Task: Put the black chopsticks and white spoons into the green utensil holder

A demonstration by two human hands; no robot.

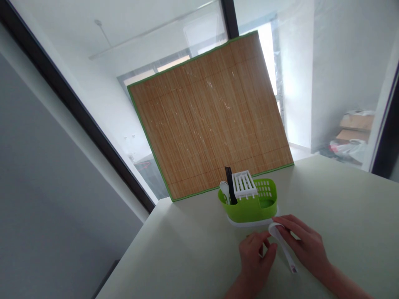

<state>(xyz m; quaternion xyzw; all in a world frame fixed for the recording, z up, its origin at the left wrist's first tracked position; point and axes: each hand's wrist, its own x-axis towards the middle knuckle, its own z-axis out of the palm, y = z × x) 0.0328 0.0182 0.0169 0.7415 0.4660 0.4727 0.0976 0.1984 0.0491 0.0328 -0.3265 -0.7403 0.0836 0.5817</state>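
Observation:
A white spoon (284, 248) is tilted in front of a green cutlery holder (246, 210), its bowl up and its handle pointing down to the lower right. My right hand (304, 243) grips the spoon at its bowl. On the other side, my left hand (256, 257) has its thumb apart and its index finger reaching to the edge of the bowl; whether it touches is hard to see. In the holder's left part stand white spoons (224, 188) and black chopsticks (231, 187). A white slotted rack (245, 183) sits over its middle.
A bamboo mat (205, 120) with green edging leans against the glass behind the holder. Everything stands on a pale table (187, 249). Dark window frames (77, 112) run beside it. Cardboard boxes (357, 122) lie beyond the glass at right.

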